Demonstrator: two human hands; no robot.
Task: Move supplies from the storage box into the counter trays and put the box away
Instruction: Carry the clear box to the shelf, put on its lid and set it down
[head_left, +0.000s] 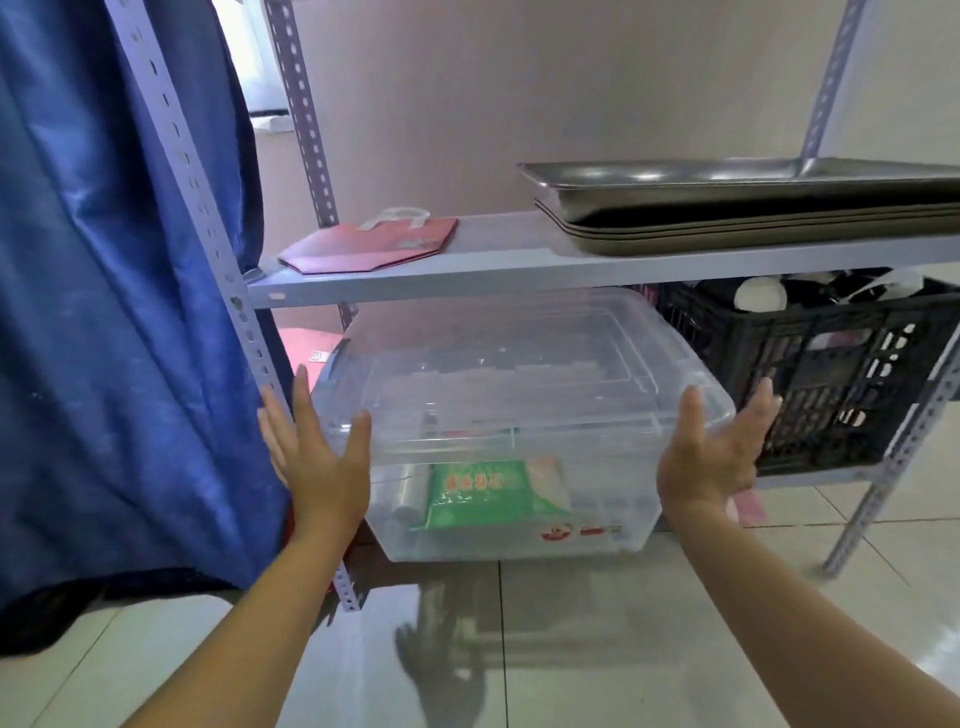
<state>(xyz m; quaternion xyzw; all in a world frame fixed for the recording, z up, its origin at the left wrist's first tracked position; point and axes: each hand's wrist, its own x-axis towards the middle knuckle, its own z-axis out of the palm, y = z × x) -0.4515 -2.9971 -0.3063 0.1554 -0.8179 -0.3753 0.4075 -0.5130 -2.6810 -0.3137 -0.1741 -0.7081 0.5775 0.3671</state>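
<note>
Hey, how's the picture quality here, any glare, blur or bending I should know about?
Head view: wide-angle bending curves the shelf posts toward the edges; the glossy floor tiles show glare and a dim reflection of the clear storage box; the metal trays carry bright highlights; the left hand and right hand look slightly soft.

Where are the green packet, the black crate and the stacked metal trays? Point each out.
green packet (480, 493), head view, middle of its printed front, seen through the clear box.
black crate (831, 384), head view, its slotted front wall.
stacked metal trays (753, 200), head view, top tray's near side wall.
</note>
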